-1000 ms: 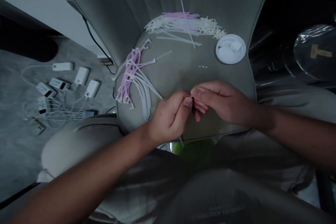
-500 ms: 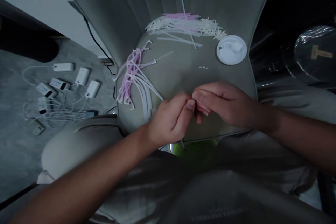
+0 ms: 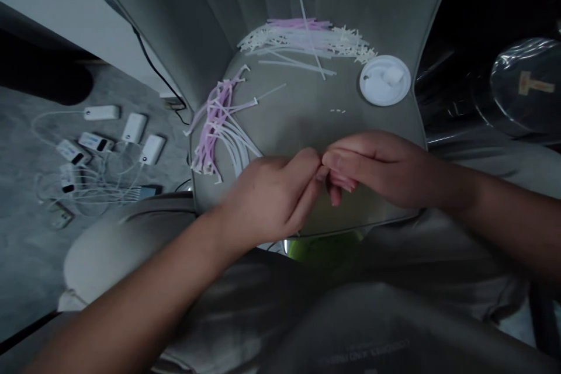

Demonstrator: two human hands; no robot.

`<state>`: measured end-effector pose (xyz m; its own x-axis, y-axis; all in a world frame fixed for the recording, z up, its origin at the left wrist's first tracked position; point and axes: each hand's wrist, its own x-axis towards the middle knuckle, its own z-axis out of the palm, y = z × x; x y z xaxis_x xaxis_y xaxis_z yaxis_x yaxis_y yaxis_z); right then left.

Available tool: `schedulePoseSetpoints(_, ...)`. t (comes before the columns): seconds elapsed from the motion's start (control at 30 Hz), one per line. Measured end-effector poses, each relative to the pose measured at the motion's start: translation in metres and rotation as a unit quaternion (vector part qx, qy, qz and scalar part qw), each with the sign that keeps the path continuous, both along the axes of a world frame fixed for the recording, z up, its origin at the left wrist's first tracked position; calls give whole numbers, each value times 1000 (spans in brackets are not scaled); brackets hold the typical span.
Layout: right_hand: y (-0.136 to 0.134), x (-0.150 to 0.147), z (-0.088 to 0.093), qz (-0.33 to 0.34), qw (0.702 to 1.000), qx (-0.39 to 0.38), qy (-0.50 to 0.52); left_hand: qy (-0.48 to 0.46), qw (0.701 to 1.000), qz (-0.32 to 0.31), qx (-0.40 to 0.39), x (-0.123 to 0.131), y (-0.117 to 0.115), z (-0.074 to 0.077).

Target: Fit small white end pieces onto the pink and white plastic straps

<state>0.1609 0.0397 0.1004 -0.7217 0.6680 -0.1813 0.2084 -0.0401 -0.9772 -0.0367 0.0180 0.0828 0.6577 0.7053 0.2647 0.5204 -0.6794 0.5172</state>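
Observation:
My left hand (image 3: 269, 196) and my right hand (image 3: 372, 169) meet fingertip to fingertip over the front of a grey chair seat (image 3: 307, 111). Both are closed in a pinch on a thin white cable tie that is almost hidden between the fingers. A fan of pink and white cable ties (image 3: 219, 128) lies on the seat just left of my left hand. A second heap of white and pink cable ties (image 3: 307, 41) lies at the back of the seat.
A white round lid (image 3: 384, 80) sits at the seat's back right. Several white chargers with cables (image 3: 100, 146) lie on the grey floor to the left. A shiny clear dome (image 3: 526, 85) stands at the far right. Something green (image 3: 319, 248) shows below the seat's front edge.
My left hand has rolled over, its thumb now tucked under, and the tie's tail below it is no longer visible. My right hand has barely shifted.

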Motion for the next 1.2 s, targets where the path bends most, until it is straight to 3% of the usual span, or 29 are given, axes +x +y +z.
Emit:
schedulePoseSetpoints(0.27, 1, -3, -7, -39, 996, -45, 71, -15, 987, 148, 54, -1, -9, 7)
schedulePoseSetpoints(0.5, 0, -5, 1, -32, 999, 2, 12, -89, 980, 142, 105, 0, -10, 4)
schedulePoseSetpoints(0.7, -3, 0, 3, -8, 999, -30, 22, -103, 984, 141, 31, 5, -16, 7)
schedulePoseSetpoints(0.83, -3, 1, 0, -13, 994, -68, 84, -101, 983, 154, 9, 7, -17, 13)
schedulePoseSetpoints(1.0, -1, -3, 0, -50, 980, -110, 155, -99, 975, 195, 34, 5, -13, 16)
schedulePoseSetpoints(1.2, 0, -6, -1, -56, 988, -94, 106, -84, 976, 179, 91, 4, -11, 12)
